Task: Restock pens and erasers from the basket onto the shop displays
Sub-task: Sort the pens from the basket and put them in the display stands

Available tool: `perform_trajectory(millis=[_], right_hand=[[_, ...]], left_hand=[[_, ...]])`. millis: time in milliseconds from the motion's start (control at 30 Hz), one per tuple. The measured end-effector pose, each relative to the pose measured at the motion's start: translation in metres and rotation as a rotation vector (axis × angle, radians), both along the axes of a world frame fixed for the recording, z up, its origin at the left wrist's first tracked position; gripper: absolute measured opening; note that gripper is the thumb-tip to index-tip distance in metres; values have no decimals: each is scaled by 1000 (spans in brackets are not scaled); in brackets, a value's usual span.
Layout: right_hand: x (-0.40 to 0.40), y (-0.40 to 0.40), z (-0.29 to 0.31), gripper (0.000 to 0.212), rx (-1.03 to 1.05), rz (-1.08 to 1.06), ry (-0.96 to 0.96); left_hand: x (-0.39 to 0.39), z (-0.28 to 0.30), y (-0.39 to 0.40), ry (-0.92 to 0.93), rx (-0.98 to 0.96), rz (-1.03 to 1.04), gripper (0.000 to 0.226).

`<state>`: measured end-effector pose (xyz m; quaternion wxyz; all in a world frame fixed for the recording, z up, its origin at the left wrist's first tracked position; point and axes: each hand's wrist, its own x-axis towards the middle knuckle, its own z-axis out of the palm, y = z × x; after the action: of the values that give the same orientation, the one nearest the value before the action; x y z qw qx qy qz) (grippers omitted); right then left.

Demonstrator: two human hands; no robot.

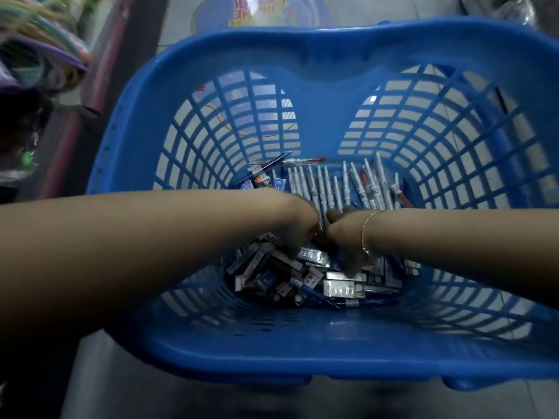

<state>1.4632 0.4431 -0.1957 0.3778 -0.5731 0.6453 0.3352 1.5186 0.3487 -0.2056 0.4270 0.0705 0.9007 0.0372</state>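
A blue plastic basket [302, 49] with slatted walls fills the view. On its floor, several white pens [329, 182] lie side by side at the far end, with a red pen [305, 160] behind them. A heap of small boxed erasers [272, 282] lies at the near end. Both my arms reach down into the basket. My left hand [298, 228] dips its fingers into the eraser heap; its grip is hidden. My right hand [346, 240], with a thin bracelet on the wrist, points its fingers down onto the boxes beside a silver eraser packet [314, 257].
Coloured hoops [39, 46] hang at the upper left beside a pink post [99, 71]. A tiled floor with a printed sticker [257, 10] shows beyond the basket's far rim. The basket's near rim [302, 364] lies close below me.
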Motion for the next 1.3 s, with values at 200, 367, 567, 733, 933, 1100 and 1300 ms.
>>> perform_trajectory(millis=[200,367,567,733,933,1100,1300], right_hand=[[0,5,2,97,93,104,58],[-10,10,12,47,0,-251,-160],[21,-6,27,29,-165,-881,-643],[15,-23,18,22,-387,-834,-364],[-32,-28,-1,43,-385,-1062,23],[-20,-49,-36,110,-262,-1069,181],[-6,-65,-39,124,-318,-1299,206]], left_hand=[[3,0,-5,-115,18,0,16],[-1,11,-15,-195,90,106,4],[-13,40,-68,-112,252,636,23],[-15,27,-64,-15,151,620,19],[-14,5,-45,165,-123,589,17],[-10,16,-57,84,-222,676,58],[-7,13,-56,25,-330,556,70]])
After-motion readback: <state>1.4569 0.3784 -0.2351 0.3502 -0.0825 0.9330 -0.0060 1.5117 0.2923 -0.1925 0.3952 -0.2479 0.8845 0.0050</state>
